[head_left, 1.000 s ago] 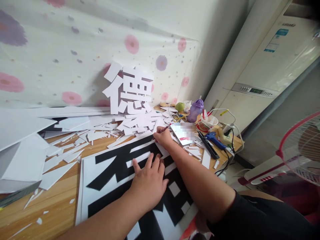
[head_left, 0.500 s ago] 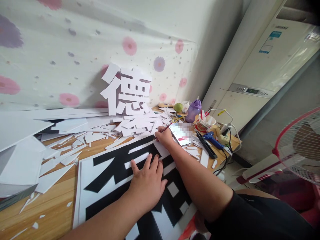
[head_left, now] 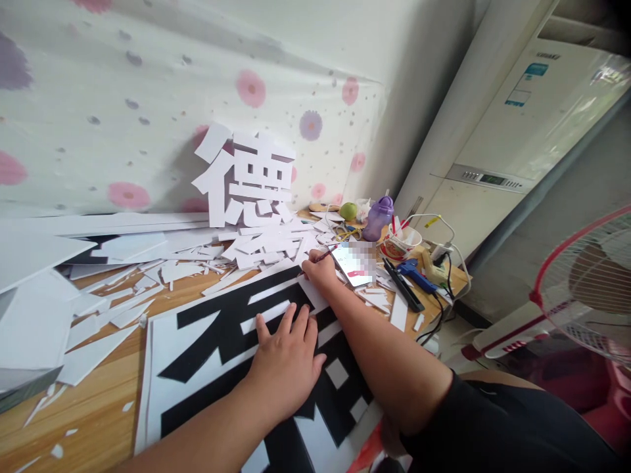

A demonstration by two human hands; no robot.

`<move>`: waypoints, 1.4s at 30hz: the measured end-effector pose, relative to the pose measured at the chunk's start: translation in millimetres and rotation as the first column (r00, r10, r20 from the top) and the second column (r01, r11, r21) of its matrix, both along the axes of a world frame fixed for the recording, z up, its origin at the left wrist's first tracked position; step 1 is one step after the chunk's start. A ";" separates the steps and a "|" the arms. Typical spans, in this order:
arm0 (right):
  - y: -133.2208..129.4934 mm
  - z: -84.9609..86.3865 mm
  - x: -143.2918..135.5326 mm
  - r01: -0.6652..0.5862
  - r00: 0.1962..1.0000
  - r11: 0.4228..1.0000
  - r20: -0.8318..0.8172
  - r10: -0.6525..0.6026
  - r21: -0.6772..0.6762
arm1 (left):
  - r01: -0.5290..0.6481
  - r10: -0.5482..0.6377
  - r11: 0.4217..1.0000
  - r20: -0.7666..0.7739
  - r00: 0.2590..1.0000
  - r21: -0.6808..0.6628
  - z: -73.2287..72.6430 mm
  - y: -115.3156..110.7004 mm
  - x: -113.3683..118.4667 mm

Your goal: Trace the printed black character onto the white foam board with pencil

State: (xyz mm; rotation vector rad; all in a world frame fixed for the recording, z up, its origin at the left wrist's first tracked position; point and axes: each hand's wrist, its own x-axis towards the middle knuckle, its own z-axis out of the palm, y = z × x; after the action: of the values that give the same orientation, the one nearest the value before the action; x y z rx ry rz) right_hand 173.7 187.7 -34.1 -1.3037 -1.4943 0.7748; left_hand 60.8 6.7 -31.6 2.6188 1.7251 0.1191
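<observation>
A white board with large black character shapes point(head_left: 197, 341) lies on the wooden table. My left hand point(head_left: 288, 358) rests flat on its middle with the fingers spread. At the board's upper edge, my right hand point(head_left: 320, 272) is closed around a thin dark pen-like tool point(head_left: 327, 253), its tip close to a black stroke. A lit phone point(head_left: 352, 263) lies just right of my right hand. Behind the board are heaped white foam scraps point(head_left: 266, 244), and a white cut-out character point(head_left: 246, 174) stands against the wall.
Folded white sheets point(head_left: 34, 322) sit at the left. To the right are a purple bottle point(head_left: 378, 218), a paper bowl point(head_left: 400, 242), a black cutter-like tool point(head_left: 404, 286), a blue glue gun point(head_left: 418, 274), cables and a fan point(head_left: 586, 282). A green fruit point(head_left: 348, 211) lies at the back.
The view has shifted slightly, so everything sits a little further left. Both hands keep nearly the same places on the board.
</observation>
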 end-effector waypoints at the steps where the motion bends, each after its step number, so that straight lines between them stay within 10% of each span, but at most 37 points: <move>1: 1.6 -0.5 0.9 0.011 1.000 1.000 0.001 -0.011 0.001 | -0.002 0.002 1.000 0.001 1.000 0.003 -1.2 0.1 0.0; 25: 8.1 1.0 3.2 0.081 0.953 0.993 -0.284 -0.101 -0.082 | 0.000 0.000 1.000 -0.011 1.000 -0.001 -2.7 1.0 0.5; 42: 6.1 2.4 6.4 0.069 0.977 0.995 -0.195 -0.082 -0.076 | 0.001 -0.001 1.000 0.000 1.000 -0.004 -2.3 1.3 1.6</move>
State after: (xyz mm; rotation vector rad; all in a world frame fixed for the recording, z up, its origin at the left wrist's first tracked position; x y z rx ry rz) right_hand 180.1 193.8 -31.8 -1.2868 -1.2624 0.8867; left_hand 62.4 8.0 -33.9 2.6170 1.7225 0.1152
